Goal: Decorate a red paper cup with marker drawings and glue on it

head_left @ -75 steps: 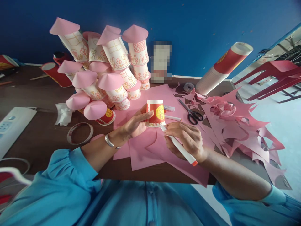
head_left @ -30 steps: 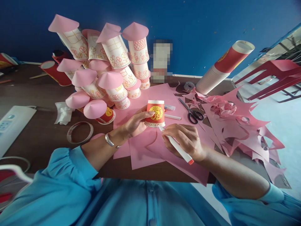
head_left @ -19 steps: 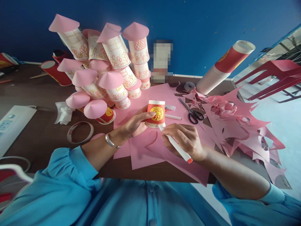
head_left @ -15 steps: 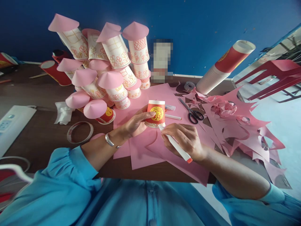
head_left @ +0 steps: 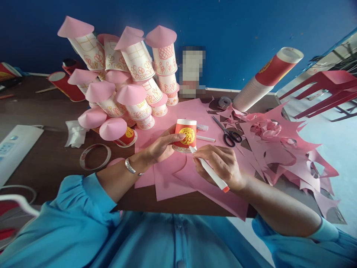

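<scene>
A red paper cup [head_left: 178, 138] with a yellow round emblem and a white drawn-on band at its bottom is gripped by my left hand [head_left: 164, 144], thumb across its front. My right hand [head_left: 219, 163] is closed around a white marker [head_left: 212, 173] with an orange end. Its tip is at the patterned white band, on the cup's lower right; whether it touches I cannot tell. Beneath both hands lie sheets of pink paper [head_left: 170, 182]. Just beyond the cup rest a second white marker [head_left: 205, 139] and a marker cap or short pen [head_left: 202, 127].
Paper-cup towers with pink cone roofs [head_left: 131, 95] stand at the back left. Black scissors [head_left: 232, 137], a tape roll [head_left: 224, 102] and pink paper scraps [head_left: 284, 149] lie to the right. A tall cup stack [head_left: 256, 89] leans behind. Another tape roll [head_left: 95, 157] lies left.
The cup and the marker have shifted very slightly to the right together. Both hands keep their hold, and the things on the table stay where they were.
</scene>
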Available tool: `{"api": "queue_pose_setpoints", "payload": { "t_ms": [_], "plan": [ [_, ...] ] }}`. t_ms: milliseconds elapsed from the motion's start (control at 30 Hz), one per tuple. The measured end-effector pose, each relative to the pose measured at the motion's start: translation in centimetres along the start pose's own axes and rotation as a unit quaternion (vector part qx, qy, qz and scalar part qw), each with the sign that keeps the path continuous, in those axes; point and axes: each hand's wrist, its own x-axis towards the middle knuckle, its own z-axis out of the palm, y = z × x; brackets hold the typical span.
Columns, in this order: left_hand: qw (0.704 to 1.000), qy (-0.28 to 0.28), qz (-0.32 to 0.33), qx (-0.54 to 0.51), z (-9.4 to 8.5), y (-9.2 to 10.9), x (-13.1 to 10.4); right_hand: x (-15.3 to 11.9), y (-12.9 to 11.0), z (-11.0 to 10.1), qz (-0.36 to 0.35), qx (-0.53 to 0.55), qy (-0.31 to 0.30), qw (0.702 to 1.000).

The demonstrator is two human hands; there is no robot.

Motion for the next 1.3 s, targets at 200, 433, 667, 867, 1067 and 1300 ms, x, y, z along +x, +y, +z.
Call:
{"api": "queue_pose_setpoints", "payload": {
  "t_ms": [200,433,667,867,1067,1300],
  "plan": [
    [1.000,0.011,-0.002,0.013,0.2,0.1,-0.1,-0.1,-0.1,0.0,0.003,0.010,-0.003,1.000],
    [1.000,-0.009,0.019,0.018,0.3,0.4,-0.1,-0.1,-0.3,0.3,-0.012,0.012,0.004,1.000],
    [0.999,-0.009,-0.003,0.043,0.3,0.8,-0.2,-0.1,-0.1,0.0,-0.002,-0.002,-0.001,1.000],
    [1.000,0.000,-0.001,0.022,0.0,0.3,-0.2,-0.1,0.1,-0.1,0.007,0.002,0.000,1.000],
    [0.999,-0.009,-0.004,0.032,0.4,0.8,-0.2,0.0,-0.2,-0.2,0.005,0.004,-0.008,1.000],
    [0.999,-0.013,-0.015,0.047,0.6,1.0,-0.1,-0.1,-0.4,0.0,0.007,0.007,-0.005,1.000]
  ]
}}
